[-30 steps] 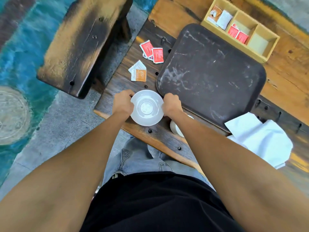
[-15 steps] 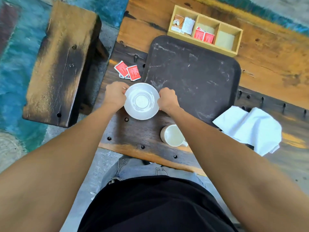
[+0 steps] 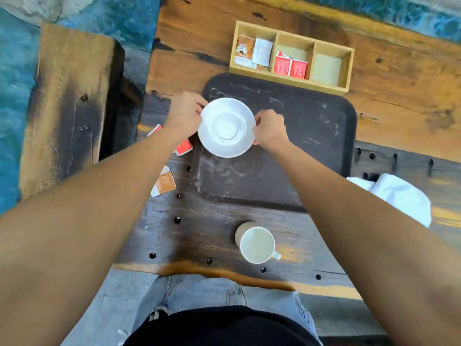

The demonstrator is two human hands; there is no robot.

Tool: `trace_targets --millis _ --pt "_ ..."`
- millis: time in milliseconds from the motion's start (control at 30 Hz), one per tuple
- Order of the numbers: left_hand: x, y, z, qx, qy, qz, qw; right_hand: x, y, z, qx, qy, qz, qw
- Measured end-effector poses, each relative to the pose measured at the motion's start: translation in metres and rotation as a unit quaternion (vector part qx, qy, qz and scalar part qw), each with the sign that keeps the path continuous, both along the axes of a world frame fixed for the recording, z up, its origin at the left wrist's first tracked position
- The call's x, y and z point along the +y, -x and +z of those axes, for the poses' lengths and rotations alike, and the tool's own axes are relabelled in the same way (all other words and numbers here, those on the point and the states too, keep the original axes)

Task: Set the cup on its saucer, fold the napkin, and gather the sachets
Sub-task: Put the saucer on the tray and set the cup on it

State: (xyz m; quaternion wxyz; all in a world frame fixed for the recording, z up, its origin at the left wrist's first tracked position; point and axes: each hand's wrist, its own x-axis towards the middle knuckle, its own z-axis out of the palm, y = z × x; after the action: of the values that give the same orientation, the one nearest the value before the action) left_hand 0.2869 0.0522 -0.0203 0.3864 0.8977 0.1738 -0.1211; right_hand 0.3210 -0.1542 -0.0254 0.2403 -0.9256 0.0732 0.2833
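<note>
A white saucer is held by its rim between my left hand and my right hand, over the left part of the dark tray. An empty white cup stands upright on the table near the front edge, handle to the right. The white napkin lies crumpled to the right of the tray, partly behind my right arm. Loose red sachets and an orange sachet lie on the table left of the tray, partly hidden by my left arm.
A wooden box with three compartments sits behind the tray; it holds orange and white sachets on the left, red ones in the middle. A wooden bench stands to the left of the table.
Both hands have carried the saucer away from me, from the table in front of the tray to over the tray's left part. The cup has stayed in place.
</note>
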Motion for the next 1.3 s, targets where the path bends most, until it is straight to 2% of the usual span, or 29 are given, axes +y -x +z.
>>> trace_targets --millis 167,367,767,967,1133,1300 --pt "-0.003 -0.041 -0.010 -0.001 -0.033 -0.034 0.999 -0.003 -0.035 -0.009 -0.009 0.004 -0.004 1.000" --pt "-0.013 -0.062 -0.023 0.009 -0.036 -0.024 0.999 -0.008 -0.055 -0.025 0.006 0.009 -0.017 1.000" --pt "-0.024 -0.067 -0.036 0.031 -0.035 0.064 0.997 -0.011 -0.071 -0.040 -0.006 -0.013 -0.045 0.999" --pt "-0.034 -0.040 -0.026 -0.011 -0.052 0.028 0.998 -0.016 -0.058 -0.036 0.005 -0.029 -0.047 0.998" --pt "-0.040 0.014 -0.028 -0.047 -0.035 0.002 0.998 -0.028 -0.030 -0.030 0.015 -0.037 -0.060 0.997" --pt "-0.038 0.076 -0.044 0.006 -0.037 -0.039 0.999 -0.048 0.018 -0.020 0.023 -0.045 -0.071 0.996"
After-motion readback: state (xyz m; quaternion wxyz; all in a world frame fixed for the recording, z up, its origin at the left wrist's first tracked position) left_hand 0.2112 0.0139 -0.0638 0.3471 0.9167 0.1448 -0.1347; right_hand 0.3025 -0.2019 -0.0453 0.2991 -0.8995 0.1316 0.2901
